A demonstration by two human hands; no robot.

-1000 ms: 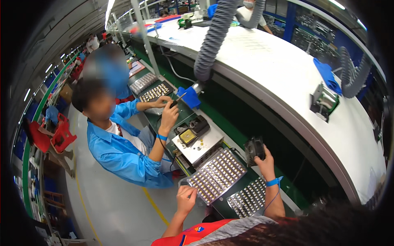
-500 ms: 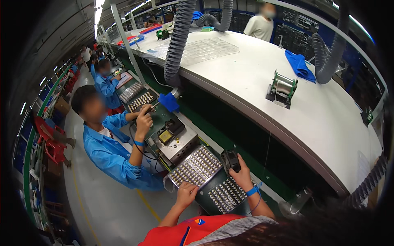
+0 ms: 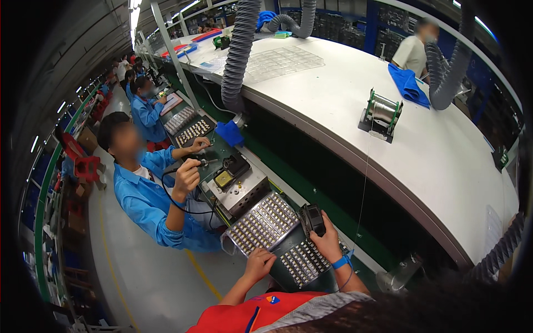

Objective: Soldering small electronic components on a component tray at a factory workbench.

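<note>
My right hand [image 3: 327, 240], a blue band at its wrist, is wrapped round a black blocky stand [image 3: 313, 220]; it looks like the soldering-iron stand close by. A clear tray [image 3: 227, 234] filled with rows of small metallic parts lies left of it. At that tray's near edge, my left hand [image 3: 259, 264] has its fingers drawn together; whatever they pinch is too small to make out. Between my hands lies a second batch of small parts [image 3: 305, 263] in rows on the green bench mat.
A co-worker [image 3: 145, 188] in blue holds a soldering iron [image 3: 206, 162] beside a metal box [image 3: 239, 194] bearing a soldering-iron stand [image 3: 232, 171]. Beyond a dark gap stands a white counter [image 3: 333, 94] with a solder spool [image 3: 383, 111], blue cloth [image 3: 408, 86] and grey hoses [image 3: 236, 61].
My left hand has shifted slightly right along the tray's edge. My right hand keeps its hold on the black stand. The co-worker's iron has dropped lower; the far person has moved right.
</note>
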